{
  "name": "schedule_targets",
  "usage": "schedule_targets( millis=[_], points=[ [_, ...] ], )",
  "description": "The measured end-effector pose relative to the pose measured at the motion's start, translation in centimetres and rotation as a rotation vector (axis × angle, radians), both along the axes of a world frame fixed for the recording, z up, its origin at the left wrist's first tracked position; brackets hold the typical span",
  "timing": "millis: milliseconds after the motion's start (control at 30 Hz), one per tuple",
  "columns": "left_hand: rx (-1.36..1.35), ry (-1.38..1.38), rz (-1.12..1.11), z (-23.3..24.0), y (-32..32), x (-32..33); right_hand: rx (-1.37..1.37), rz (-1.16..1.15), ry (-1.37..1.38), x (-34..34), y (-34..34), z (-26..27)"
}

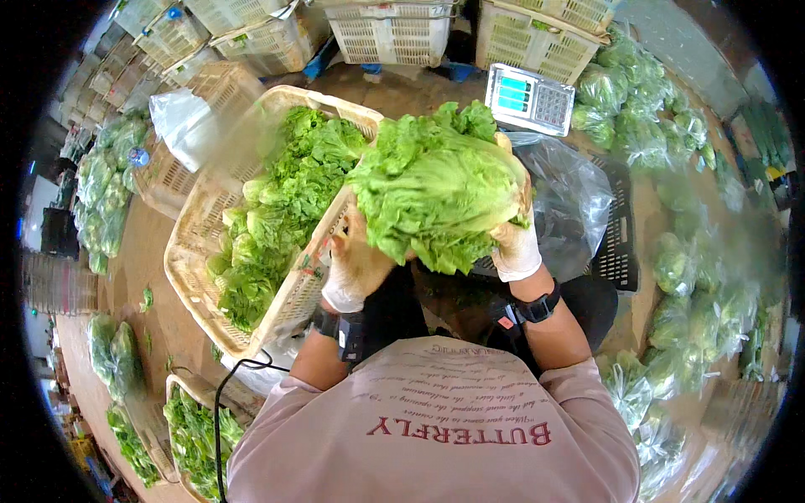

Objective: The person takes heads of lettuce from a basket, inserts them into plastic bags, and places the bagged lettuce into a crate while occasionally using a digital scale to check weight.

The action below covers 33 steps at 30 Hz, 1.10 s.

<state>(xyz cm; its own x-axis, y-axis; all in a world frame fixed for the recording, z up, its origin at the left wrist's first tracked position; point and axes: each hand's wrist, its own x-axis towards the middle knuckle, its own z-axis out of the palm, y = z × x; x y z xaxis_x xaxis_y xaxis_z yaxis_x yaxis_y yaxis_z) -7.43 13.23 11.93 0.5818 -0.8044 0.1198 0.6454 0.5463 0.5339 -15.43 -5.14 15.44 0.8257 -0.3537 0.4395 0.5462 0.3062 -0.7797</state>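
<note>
A large green leaf lettuce (440, 182) is held up in front of me, its leafy end to the left and its pale cut base to the right. My right hand (519, 242), in a whitish glove, grips the base end. Under the leafy side, my left hand (358, 261), gloved too, holds the lettuce from below; leaves hide part of its fingers. Left of it stands a cream plastic crate (207, 308) with several lettuces (270, 232) inside. To the right, a clear plastic bag (566, 201) lies open over a black plastic crate (619, 232).
A digital scale's display unit (530, 99) stands beyond the right hand. Stacked plastic crates (390, 34) line the far side. Bagged vegetables (685, 314) cover the floor at right, with more bags (104, 188) at left. A black cable (218, 409) runs beside my left arm.
</note>
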Motion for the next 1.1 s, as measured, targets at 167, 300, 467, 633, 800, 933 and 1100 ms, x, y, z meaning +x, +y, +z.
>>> schedule_targets(
  millis=[167, 300, 467, 633, 800, 933, 1100],
  points=[
    [-0.07, 0.388, -0.045, -5.3, 0.3, 1.3, -0.736, -0.402, -0.01, 0.2, 0.1, -0.4],
    [0.046, 0.456, 0.103, -1.5, -1.1, 0.1, -1.366, -0.412, -0.034, -0.2, -1.5, 1.0],
    [-0.032, 0.439, 0.015, -2.4, -0.6, -0.4, -1.244, -0.44, 0.044, -0.6, 0.0, 1.3],
    [0.058, 0.439, -0.018, -1.4, -1.0, -0.3, -0.804, -0.45, -0.123, -0.6, -0.1, -0.4],
    [0.098, 0.453, 0.009, -3.3, -0.8, -0.4, 0.547, -0.191, 0.187, -0.4, -1.1, -0.3],
    [0.092, 0.253, 0.08, -6.6, 0.8, 0.4, 0.713, -0.377, 0.305, -0.2, -1.8, 0.0],
    [-0.05, 0.263, 0.006, -7.8, 3.7, 2.0, 0.557, 0.092, 0.258, -0.5, -1.9, -2.9]
  ],
)
